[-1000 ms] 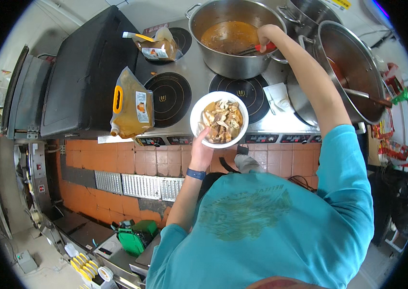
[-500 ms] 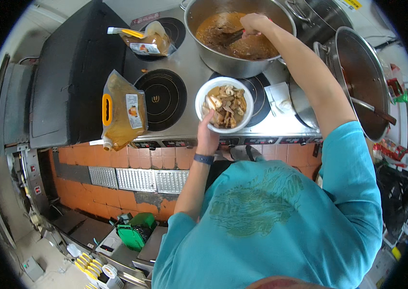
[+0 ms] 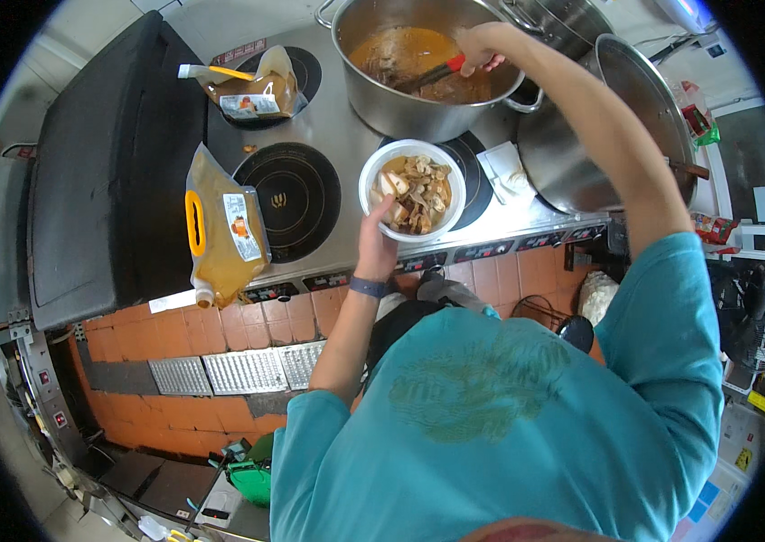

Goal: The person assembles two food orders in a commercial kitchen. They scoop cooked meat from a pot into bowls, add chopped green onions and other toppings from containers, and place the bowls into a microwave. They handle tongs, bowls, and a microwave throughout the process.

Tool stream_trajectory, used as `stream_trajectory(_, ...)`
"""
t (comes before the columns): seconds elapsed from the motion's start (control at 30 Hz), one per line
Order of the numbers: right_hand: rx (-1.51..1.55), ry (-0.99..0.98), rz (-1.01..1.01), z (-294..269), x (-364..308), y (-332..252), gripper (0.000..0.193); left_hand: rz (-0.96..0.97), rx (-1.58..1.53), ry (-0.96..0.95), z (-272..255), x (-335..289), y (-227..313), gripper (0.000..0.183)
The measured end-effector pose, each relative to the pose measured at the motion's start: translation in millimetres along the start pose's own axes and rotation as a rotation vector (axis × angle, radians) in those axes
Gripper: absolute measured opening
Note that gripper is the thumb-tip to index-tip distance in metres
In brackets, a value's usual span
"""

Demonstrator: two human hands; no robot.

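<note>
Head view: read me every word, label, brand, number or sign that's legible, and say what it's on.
None that I can quote.
Near pouch, white label: print too small.
Far pouch, white label: print too small.
Teal shirt, chest print: blurred.
Stove-front control panels: markings too small.
White bowl in the left hand: no print visible.

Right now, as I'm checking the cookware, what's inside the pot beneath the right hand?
The pot holds orange-brown liquid and the dark end of a red-handled utensil gripped by the right hand. The liquid hides the pot's bottom.
</note>
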State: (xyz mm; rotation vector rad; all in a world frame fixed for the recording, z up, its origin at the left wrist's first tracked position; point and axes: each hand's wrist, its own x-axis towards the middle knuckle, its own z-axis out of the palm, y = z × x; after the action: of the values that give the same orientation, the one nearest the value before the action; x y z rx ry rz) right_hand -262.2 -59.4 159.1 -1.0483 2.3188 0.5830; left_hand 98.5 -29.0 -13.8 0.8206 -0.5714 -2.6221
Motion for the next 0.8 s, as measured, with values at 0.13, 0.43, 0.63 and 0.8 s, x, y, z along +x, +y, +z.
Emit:
stream_trajectory(0.13, -0.222, 0.215, -0.185, 5.4, -0.8, 4.9, 0.047, 0.031, -0.013, 0.006, -6.8, -3.8, 1.6, 0.053)
stream_trajectory(0.43, 0.085, 0.204, -0.096, 41.3, 21.6, -28.9, 0.019, 0.062, -0.02, 0.012, 5.2, -0.3, 9.0, 0.053)
stream_trajectory(0.63, 0.065, 0.448, -0.154, 39.9, -25.3, 21.2, 0.032, 0.153, -0.135, -0.031, 21.8, 16.9, 16.4, 0.056)
stream_trajectory(0.8, 0.084, 0.508, -0.186, 61.1, -77.2, 39.1, 0.039, 0.145, -0.145, -0.027, 31.4, 21.3, 18.3, 0.051)
